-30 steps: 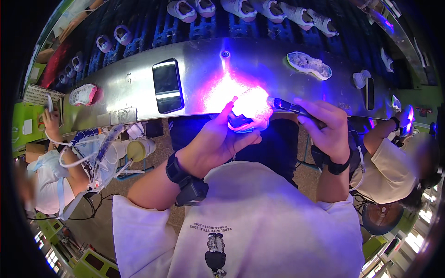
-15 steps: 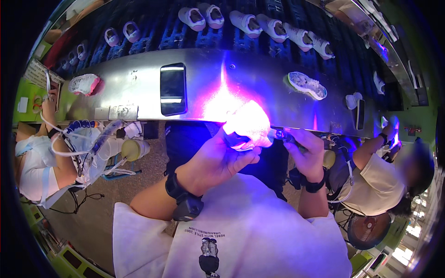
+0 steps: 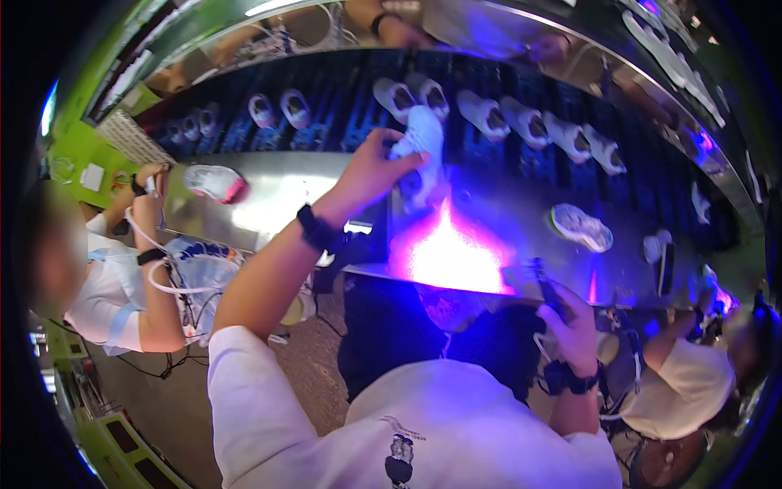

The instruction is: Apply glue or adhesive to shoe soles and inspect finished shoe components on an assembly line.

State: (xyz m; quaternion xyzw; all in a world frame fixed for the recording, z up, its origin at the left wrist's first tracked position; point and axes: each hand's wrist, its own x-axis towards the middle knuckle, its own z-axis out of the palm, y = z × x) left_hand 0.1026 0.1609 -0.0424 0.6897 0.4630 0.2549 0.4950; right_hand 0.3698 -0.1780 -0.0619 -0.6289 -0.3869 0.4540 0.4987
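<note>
In my left hand (image 3: pixel 379 171) is a pale shoe (image 3: pixel 425 134), held toe up at arm's length over the far side of the metal bench (image 3: pixel 334 167). Its upper end overlaps the pair of shoes on the slatted conveyor (image 3: pixel 326 85) behind; whether it touches them I cannot tell. My fingers and thumb close round its side. Lower right, at the bench's near edge, my right hand (image 3: pixel 574 330) grips a slim dark brush-like tool (image 3: pixel 548 285), tip pointing up and away. A bright pink-violet glow (image 3: pixel 448 244) lights the bench between both hands.
Several pale shoes (image 3: pixel 533 126) stand along the conveyor. On the bench lie a pink-soled shoe (image 3: pixel 214 183) at left and another shoe (image 3: pixel 582 227) at right. A dark phone (image 3: pixel 371 224) is partly behind my left arm. Co-workers sit at left (image 3: pixel 114 277) and right (image 3: pixel 680 371).
My left hand has carried the shoe up and away from the glow toward the conveyor. The right hand's tool has parted from the shoe. The whole view has shifted.
</note>
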